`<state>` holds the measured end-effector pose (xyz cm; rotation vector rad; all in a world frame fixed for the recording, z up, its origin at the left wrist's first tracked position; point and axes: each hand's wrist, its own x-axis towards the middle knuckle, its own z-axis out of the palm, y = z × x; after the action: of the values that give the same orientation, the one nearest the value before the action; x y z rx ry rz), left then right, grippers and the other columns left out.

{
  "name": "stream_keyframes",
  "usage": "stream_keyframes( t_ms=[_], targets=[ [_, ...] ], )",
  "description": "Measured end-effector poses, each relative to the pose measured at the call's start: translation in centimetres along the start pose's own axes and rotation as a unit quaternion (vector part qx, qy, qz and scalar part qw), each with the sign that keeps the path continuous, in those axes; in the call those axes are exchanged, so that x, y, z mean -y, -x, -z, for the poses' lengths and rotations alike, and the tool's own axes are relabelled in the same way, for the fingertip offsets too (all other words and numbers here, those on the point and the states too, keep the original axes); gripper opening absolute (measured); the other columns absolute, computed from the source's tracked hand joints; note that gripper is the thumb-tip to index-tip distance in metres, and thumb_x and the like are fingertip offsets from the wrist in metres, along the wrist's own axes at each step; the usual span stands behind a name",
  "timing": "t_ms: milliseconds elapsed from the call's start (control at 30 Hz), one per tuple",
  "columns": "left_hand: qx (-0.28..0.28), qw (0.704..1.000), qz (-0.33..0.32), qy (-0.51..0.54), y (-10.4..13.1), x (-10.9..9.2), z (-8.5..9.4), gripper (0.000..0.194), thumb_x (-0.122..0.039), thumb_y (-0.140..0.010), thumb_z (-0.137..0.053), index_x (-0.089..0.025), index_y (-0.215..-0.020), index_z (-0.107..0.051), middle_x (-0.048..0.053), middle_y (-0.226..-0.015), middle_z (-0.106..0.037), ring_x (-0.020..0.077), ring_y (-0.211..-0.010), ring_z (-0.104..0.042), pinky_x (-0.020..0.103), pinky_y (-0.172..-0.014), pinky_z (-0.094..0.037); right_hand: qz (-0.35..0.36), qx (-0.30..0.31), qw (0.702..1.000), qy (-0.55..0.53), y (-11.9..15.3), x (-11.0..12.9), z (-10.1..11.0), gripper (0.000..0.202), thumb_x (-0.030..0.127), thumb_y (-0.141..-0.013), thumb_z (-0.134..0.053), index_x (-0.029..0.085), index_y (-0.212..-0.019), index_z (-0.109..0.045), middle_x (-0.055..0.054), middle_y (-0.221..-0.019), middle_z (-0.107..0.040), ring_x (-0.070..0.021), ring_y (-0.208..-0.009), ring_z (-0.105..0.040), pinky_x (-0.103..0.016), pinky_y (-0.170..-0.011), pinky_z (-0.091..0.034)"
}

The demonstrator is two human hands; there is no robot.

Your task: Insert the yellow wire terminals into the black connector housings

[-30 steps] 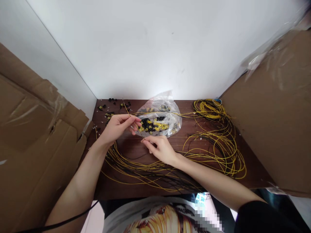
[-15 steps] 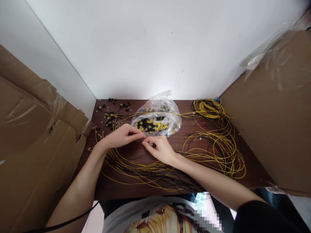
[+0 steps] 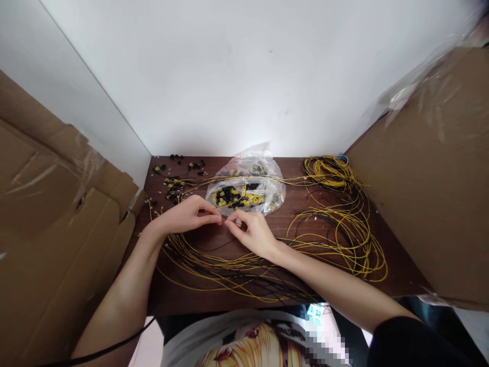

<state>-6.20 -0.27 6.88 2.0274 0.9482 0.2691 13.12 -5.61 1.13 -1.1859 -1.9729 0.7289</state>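
My left hand (image 3: pixel 191 213) is closed in a pinch on a thin wire, its thumb and fingertips together. Close beside it, my right hand (image 3: pixel 252 230) pinches the same thin stretch between the hands; whatever small part sits in those fingertips is hidden. A yellow wire (image 3: pixel 231 204) rises from near my left fingers across the front of a clear plastic bag (image 3: pixel 277 176). Black and yellow connector pieces (image 3: pixel 229 195) lie in that bag, just behind my hands. Under my wrists runs a loose bundle of yellow and black wires (image 3: pixel 214 262).
Yellow wire coils (image 3: pixel 330 172) lie at the back right, with looser loops (image 3: pixel 367 255) in front. Small black and yellow parts (image 3: pixel 173 188) are scattered at the left of the brown table (image 3: pixel 179 300). Cardboard walls (image 3: pixel 431 168) flank both sides; a white wall (image 3: pixel 244 76) stands behind.
My fingertips, which were touching, have drawn slightly apart, with thin wire showing between them. A yellow wire now crosses in front of the bag. My left hand has shifted a little left.
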Motion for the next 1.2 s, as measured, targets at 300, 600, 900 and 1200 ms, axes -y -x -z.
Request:
stream_keyframes(
  t_ms=[300, 600, 900, 1200],
  targets=[
    [-0.17, 0.985, 0.007, 0.008, -0.3, -0.4, -0.4, 0.031, -0.041, -0.082, -0.054, -0.013, -0.076, -0.066, 0.001, -0.064, -0.06, 0.0105, -0.058, -0.049, 0.019, -0.053, -0.036, -0.002, 0.01, 1.0, 0.017, -0.1, -0.1, 0.2, 0.03, 0.031, -0.092, -0.042, 0.016, -0.079, -0.064, 0.002, -0.053, -0.056, -0.0095, -0.048, -0.047, -0.02, -0.054, -0.033],
    [-0.099, 0.992, -0.015, 0.082, -0.6, -1.1, -1.2, 0.027, -0.038, -0.076, -0.064, -0.016, -0.089, -0.07, 0.005, -0.08, -0.069, 0.0158, -0.074, -0.062, 0.022, -0.065, -0.046, -0.002, 0.014, 0.999, 0.035, -0.3, -0.3, 0.0, 0.028, 0.031, -0.091, -0.044, 0.016, -0.081, -0.067, 0.001, -0.053, -0.055, -0.0094, -0.047, -0.045, -0.021, -0.053, -0.032],
    [-0.142, 0.978, -0.042, 0.146, -0.5, -1.3, -1.0, 0.02, -0.03, -0.078, -0.063, -0.013, -0.078, -0.071, 0.005, -0.075, -0.068, 0.0141, -0.071, -0.059, 0.022, -0.066, -0.045, 0.004, 0.054, 0.999, -0.008, -1.0, 0.9, 2.1, 0.032, 0.03, -0.092, -0.043, 0.015, -0.076, -0.066, 0.002, -0.049, -0.055, -0.0092, -0.048, -0.05, -0.02, -0.055, -0.036],
    [-0.305, 0.896, -0.011, 0.321, -0.8, 0.1, -0.6, 0.021, -0.032, -0.069, -0.071, -0.013, -0.076, -0.07, 0.003, -0.064, -0.064, 0.0095, -0.056, -0.052, 0.021, -0.056, -0.042, 0.024, 0.034, 0.999, -0.032, 0.9, -0.6, 2.8, 0.036, 0.034, -0.093, -0.04, 0.014, -0.081, -0.067, 0.001, -0.051, -0.056, -0.0098, -0.048, -0.05, -0.02, -0.054, -0.038]
  ],
)
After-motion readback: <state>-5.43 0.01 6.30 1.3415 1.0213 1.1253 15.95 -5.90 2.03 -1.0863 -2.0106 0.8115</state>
